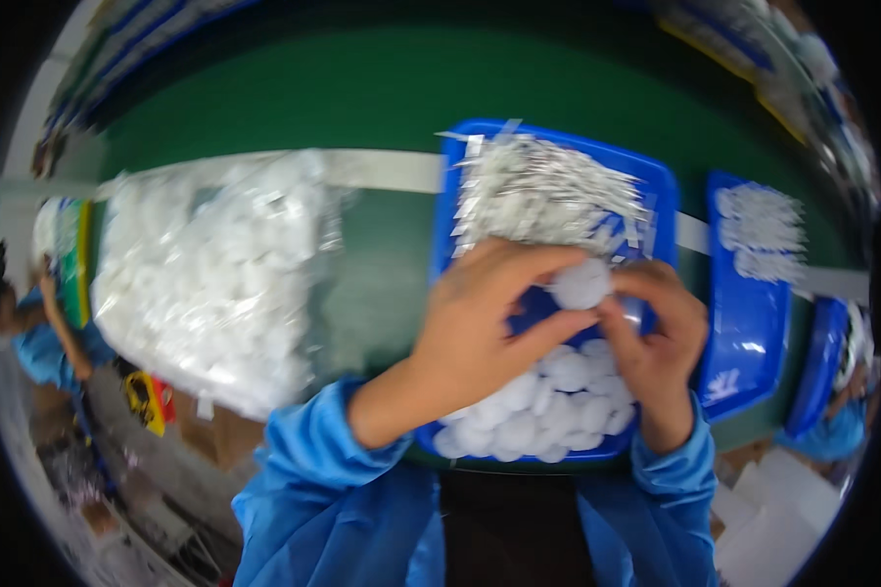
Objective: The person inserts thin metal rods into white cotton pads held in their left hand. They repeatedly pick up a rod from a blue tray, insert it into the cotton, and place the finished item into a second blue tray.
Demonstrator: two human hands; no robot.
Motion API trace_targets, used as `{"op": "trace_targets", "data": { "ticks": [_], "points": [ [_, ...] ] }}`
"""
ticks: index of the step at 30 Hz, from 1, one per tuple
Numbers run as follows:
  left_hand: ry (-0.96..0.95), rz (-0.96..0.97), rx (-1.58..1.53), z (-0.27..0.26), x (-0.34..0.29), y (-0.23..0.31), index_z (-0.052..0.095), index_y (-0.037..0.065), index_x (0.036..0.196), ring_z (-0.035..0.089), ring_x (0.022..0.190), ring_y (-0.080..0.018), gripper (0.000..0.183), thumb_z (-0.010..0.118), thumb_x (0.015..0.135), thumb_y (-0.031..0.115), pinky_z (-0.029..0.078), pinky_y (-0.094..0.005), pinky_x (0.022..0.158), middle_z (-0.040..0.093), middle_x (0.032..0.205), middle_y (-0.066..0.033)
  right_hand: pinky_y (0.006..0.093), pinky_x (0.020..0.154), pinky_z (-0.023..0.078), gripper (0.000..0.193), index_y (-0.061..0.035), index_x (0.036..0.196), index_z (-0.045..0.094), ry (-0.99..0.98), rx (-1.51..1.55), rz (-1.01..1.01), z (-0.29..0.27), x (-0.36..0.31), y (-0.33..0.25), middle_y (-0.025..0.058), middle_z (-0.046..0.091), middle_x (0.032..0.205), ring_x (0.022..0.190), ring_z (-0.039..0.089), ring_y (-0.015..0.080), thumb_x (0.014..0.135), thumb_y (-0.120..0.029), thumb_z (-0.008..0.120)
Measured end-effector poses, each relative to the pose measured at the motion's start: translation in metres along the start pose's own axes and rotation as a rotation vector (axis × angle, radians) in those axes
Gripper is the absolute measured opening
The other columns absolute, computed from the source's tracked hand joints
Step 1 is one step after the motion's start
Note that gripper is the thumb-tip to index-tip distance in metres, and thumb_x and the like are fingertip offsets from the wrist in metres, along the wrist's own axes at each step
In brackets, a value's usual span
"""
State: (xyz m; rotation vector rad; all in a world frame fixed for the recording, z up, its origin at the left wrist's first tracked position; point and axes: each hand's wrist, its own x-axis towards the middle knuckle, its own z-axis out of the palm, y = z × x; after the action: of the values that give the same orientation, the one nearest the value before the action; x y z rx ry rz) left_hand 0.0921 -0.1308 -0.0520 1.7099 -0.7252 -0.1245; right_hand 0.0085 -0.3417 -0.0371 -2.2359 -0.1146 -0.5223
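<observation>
Disc (582,285) — white, round, no long axis evident — sits over the tray (665,196), between the hands: at 2 o'clock from the left hand (472,321), 11 o'clock from the right hand (662,338). Left thumb and forefinger pinch it; right fingers bunch at its edge — hold unclear. In the tray, loose discs (558,403) lie at 6 o'clock, silvery strips (548,196) at 12.

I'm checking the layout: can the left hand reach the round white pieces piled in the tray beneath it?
Probably yes: the pile lies uncovered close by the left hand, though that hand already pinches a white disc.
</observation>
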Motion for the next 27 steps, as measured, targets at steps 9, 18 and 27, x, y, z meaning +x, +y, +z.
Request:
{"op": "trace_targets", "data": {
  "ticks": [9, 18, 27],
  "points": [
    [0.047, 0.158, 0.167, 0.005, 0.000, 0.012, 0.081, 0.009, 0.121, 0.071, 0.101, -0.0287, 0.054, 0.097, 0.070, 0.004, 0.055, -0.0396, 0.085, 0.078, 0.115, -0.0073, 0.0285, 0.085, 0.059, 0.039, -0.0013, 0.128, 0.077, -0.072, 0.434, 0.211, -0.001, -0.004, -0.001, 0.0071, 0.079, 0.100, 0.094, 0.077, 0.0134, 0.090, 0.001, 0.084],
    [-0.018, 0.350, 0.217, 0.003, 0.003, 0.003, 0.080, 0.004, 0.121, 0.075, 0.101, -0.0319, 0.052, 0.096, 0.072, 0.004, 0.058, -0.0399, 0.089, 0.080, 0.119, -0.0139, 0.0285, 0.082, 0.061, 0.022, 0.0030, 0.116, 0.074, -0.069, 0.646, 0.421, -0.002, -0.005, -0.004, 0.0061, 0.081, 0.099, 0.094, 0.078, 0.0119, 0.095, 0.004, 0.080],
    [0.073, 0.140, -0.049, -0.011, 0.001, 0.006, 0.082, 0.006, 0.113, 0.069, 0.091, -0.0235, 0.042, 0.098, 0.075, 0.012, 0.055, -0.0356, 0.078, 0.078, 0.103, -0.0087, 0.0327, 0.086, 0.060, 0.028, -0.0040, 0.112, 0.077, -0.110, 0.113, 0.182, -0.032, -0.016, -0.002, 0.0053, 0.080, 0.097, 0.092, 0.077, 0.0187, 0.087, 0.001, 0.085]
  ]
}}
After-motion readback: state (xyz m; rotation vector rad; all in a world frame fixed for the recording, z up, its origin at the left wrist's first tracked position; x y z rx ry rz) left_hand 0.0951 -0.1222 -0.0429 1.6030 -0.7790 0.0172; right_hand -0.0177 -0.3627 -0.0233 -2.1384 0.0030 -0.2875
